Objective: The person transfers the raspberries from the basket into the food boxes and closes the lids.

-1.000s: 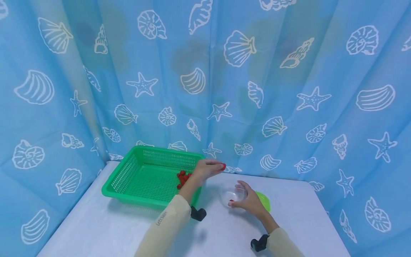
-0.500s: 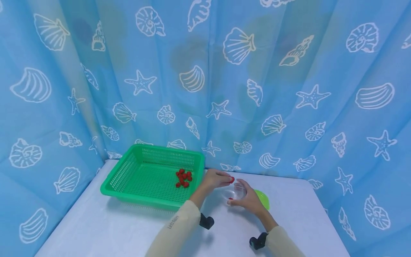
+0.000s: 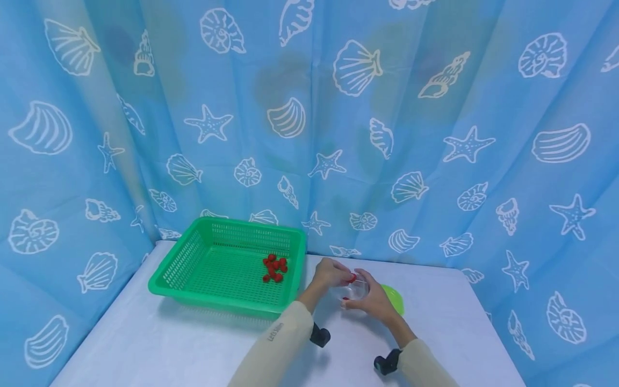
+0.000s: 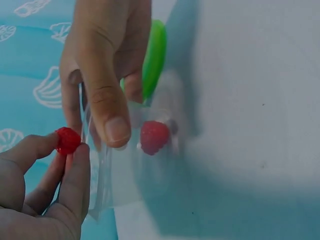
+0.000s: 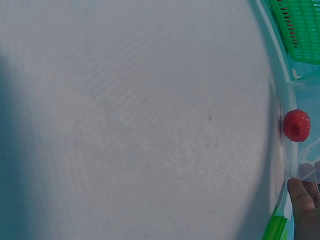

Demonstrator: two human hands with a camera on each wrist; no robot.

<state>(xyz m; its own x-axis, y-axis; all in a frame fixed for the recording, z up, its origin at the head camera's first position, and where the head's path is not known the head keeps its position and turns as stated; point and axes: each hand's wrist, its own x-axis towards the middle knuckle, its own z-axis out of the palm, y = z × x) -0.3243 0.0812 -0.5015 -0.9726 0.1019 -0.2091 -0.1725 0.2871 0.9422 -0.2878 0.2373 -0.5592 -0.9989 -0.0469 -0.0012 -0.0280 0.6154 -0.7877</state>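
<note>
Left grip (image 4: 52, 215) pinching raspberry (image 4: 68, 140), right grip (image 4: 101, 75) holding clear container (image 4: 122, 175)

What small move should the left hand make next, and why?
Probably release the red berry into the clear container: the left hand pinches it close to the container, which the right hand holds, and another berry already lies inside.

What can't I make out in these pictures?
Head view: exact count of berries in the basket, too small and bunched.
Head view: left part of the green piece, hidden by the right hand.
Right wrist view: rest of the clear cup, cut off by the right edge.
</note>
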